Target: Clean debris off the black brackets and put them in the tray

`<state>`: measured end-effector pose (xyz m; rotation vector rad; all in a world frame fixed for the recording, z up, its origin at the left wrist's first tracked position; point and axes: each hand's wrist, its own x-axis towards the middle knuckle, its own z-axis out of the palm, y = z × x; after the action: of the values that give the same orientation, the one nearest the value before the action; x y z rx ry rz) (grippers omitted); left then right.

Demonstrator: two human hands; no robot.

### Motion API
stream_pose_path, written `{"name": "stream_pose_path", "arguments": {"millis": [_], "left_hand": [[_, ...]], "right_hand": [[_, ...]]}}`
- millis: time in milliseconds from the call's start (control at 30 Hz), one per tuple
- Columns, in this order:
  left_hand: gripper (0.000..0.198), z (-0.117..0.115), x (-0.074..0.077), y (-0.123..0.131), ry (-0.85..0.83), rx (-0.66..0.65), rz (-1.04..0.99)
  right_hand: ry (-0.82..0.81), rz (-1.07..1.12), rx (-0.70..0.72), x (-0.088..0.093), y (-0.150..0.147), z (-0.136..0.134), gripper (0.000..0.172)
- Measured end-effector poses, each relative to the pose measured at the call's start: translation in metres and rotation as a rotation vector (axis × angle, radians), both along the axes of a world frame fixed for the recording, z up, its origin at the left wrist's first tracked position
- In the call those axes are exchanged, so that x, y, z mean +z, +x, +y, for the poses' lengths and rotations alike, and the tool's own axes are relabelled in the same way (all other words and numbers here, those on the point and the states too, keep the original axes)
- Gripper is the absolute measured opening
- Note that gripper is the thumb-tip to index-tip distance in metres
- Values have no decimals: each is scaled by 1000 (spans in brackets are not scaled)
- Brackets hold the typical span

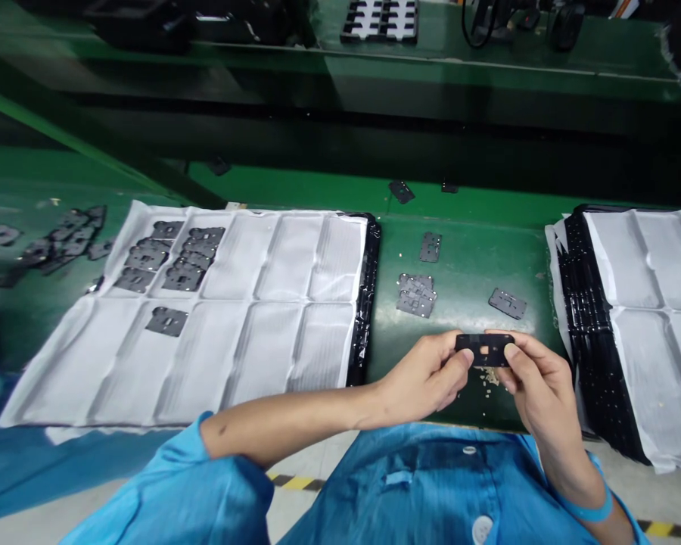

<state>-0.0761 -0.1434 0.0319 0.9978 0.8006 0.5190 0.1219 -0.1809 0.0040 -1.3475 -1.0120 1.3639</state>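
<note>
Two hands share one small black plate (484,350), held just above the near edge of the green bench (465,227). The left hand (431,375) pinches its left end and the right hand (536,378) its right end, fingertips only. With so thin a grip, a slip could drop it into the pale crumbs (489,376) directly beneath. Just beyond the hands sit a small stack of plates (415,294) and a loose plate (507,303), which a careless reach might scatter. Farther left lies the white-lined tray (261,303).

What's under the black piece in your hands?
Pale crumbs on the green bench lie below the black piece. The left hand and right hand cover its ends.
</note>
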Motion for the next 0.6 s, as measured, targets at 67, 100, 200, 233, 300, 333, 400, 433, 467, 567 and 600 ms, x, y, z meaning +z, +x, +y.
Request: {"name": "stream_pose_path", "arguments": {"millis": [67,100,200,233,300,333,400,433,467,567,600], "left_hand": [[39,-1,-1,0,-7,-5,2],[38,-1,-1,-1,-6,-10,8],[35,-1,-4,-3,61,-9,57],[34,-1,-4,-3,106,-3,84],[33,1,-5,-5,214,-1,137],[33,1,-6,-6,267,-6,162],[32,3,-6,-10,358,-33,203],[32,5,-6,-13,405,-38,223],[33,6,-7,-17,455,-32,243],[33,19,-10,-43,543,58,303],[32,25,-10,-58,520,119,309]], "right_hand": [[0,-37,-9,1,-2,1,30],[-2,-61,-16,0,-3,1,31],[-10,-137,-46,-2,-6,5,36],[-11,-161,-55,-4,-7,6,38],[-5,-206,-73,-8,-7,9,40],[1,-225,-81,-11,-7,10,42],[15,-247,-89,-16,-6,10,44],[20,-252,-81,-18,-6,10,46],[23,-260,-60,-21,-5,10,49],[43,-320,71,-30,4,12,62],[70,-347,116,-35,8,16,68]]}}
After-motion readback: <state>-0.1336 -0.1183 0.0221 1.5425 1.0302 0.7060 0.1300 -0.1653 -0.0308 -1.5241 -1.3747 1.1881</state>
